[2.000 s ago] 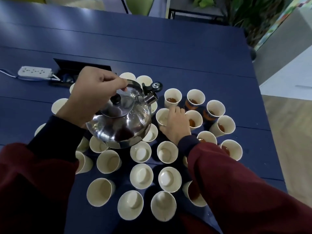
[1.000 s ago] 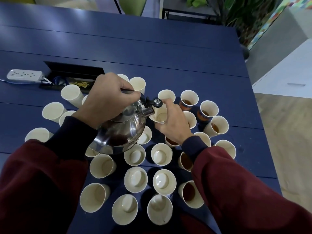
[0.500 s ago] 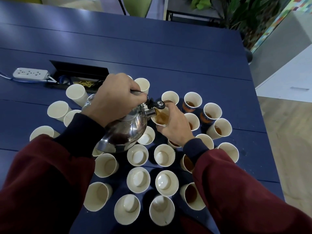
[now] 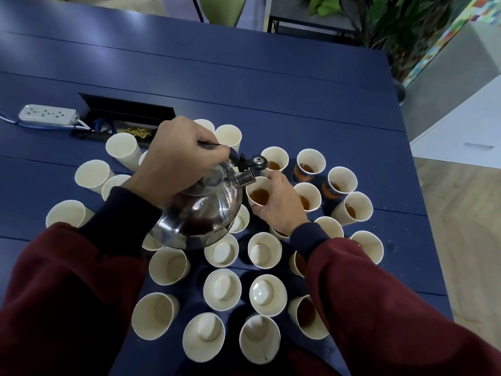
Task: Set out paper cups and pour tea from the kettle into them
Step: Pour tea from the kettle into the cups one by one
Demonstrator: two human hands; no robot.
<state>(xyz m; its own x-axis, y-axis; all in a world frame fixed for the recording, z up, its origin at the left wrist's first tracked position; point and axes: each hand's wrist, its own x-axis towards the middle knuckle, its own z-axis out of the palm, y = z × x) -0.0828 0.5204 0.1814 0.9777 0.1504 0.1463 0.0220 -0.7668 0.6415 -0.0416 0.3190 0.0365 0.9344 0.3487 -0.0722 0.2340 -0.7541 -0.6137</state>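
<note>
L hand [image 4: 176,158] is gripping the kettle [image 4: 200,213] by its top handle, fingers curled tight round the thin black bar, and is tipping the body so the spout [image 4: 245,177] is pointing right & a bit down; R hand [image 4: 282,204] is wrapping thumb & fingers round a cup [image 4: 257,185], holding it upright just right of the kettle; the key relation: the spout mouth is sitting at the cup's left rim, touching or a hair off (can't tell), w/ the kettle's long axis running handle-to-spout straight at the R hand, the nearer hand to the cup; amber tea is showing in the cup's bottom, no stream visible; kettle is looking like polished steel, rounded, mirror-like, prob slick & heavy w/ liquid; cup is looking like thin cream paper, tapered, prob easy to crush; filled cups [image 4: 310,164] are standing right of the kettle, empties [image 4: 222,289] are standing on its near side & left, all on the blue table [image 4: 271,77].
</note>
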